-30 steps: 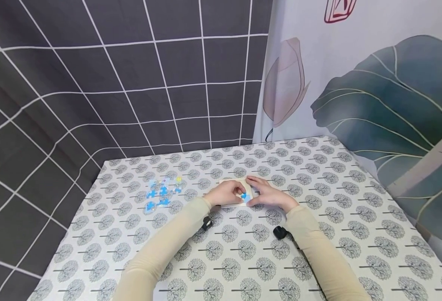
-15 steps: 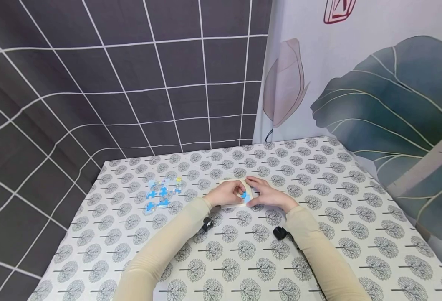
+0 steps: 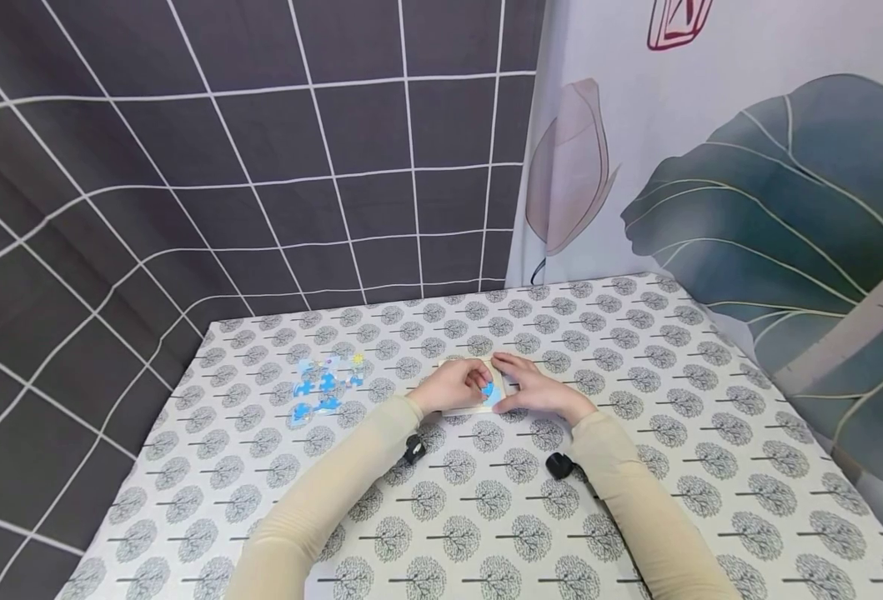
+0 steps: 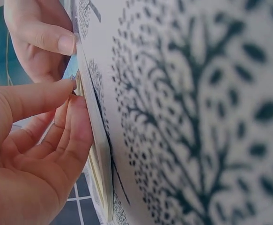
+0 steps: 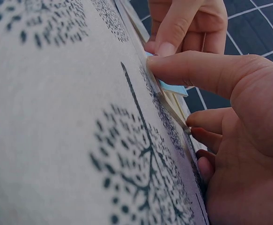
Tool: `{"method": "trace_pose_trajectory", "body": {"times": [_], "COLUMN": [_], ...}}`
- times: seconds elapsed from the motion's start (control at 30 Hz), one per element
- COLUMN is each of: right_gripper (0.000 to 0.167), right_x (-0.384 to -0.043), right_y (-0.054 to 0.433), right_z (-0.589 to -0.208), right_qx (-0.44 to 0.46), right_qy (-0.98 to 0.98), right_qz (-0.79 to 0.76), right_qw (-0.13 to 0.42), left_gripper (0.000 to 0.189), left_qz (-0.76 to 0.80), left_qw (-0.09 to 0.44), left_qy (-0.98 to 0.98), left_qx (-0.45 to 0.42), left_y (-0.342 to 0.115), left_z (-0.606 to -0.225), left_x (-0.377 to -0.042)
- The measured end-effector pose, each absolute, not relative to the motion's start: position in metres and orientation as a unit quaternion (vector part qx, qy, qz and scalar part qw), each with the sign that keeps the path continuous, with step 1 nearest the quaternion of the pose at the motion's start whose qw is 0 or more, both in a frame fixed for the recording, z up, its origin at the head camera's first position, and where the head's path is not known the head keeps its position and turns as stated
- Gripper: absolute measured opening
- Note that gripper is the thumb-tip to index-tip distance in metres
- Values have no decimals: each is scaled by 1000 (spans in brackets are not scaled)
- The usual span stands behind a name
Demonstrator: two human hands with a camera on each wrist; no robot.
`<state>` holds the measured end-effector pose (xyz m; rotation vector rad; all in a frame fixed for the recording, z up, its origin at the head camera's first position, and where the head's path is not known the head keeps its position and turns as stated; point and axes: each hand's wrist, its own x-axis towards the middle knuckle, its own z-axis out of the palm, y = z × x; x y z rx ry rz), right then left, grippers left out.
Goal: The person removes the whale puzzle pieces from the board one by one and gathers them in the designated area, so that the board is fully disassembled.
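A shallow, pale wooden puzzle tray [image 3: 465, 410] lies on the table between the two hands. My left hand [image 3: 452, 386] is over it, thumb and index finger pinching a light blue jigsaw piece [image 3: 492, 391] at the tray's right end. In the right wrist view, the blue piece [image 5: 174, 89] sits tilted, with a corner sticking up above the tray's edge. My right hand [image 3: 540, 392] grips that end of the tray, thumb on the near corner and fingers on the far one. The left fingers hide much of the tray's inside.
Several loose blue jigsaw pieces [image 3: 326, 382] lie in a cluster to the left, one with a yellow sun [image 3: 357, 359]. A white cloth [image 3: 486, 500] printed with trees covers the table. Dark gridded curtain [image 3: 351, 208] hangs behind the table's far edge.
The blue piece has turned and shifted slightly between the left fingers, which have moved a little. The right hand and the tray have stayed in place.
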<state>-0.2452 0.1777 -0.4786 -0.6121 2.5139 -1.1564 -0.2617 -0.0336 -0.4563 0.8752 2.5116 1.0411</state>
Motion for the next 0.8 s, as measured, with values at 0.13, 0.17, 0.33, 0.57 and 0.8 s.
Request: {"method": "trace_pose_trajectory", "body": {"times": [0.13, 0.17, 0.33, 0.57, 0.8], "right_gripper": [100, 100, 100, 101, 101], "right_x": [-245, -245, -245, -245, -245], "right_y": [178, 178, 178, 177, 177], "right_z": [-480, -480, -481, -481, -479], "right_qx": [-213, -214, -214, -208, -203], "right_qy": [876, 875, 876, 876, 880], "right_qz": [-405, -407, -405, -407, -401], "right_qw": [152, 151, 149, 154, 157], "left_gripper": [24, 24, 21, 22, 20], "left_qz": [363, 366, 386, 405, 415], "left_qw": [134, 132, 139, 141, 120], "left_qy": [870, 869, 863, 862, 860], "left_qx": [306, 306, 295, 270, 271], "left_y": [-33, -34, -35, -45, -65], "left_z": [-457, -457, -457, -464, -467], "left_x": [-263, -263, -263, -267, -275]}}
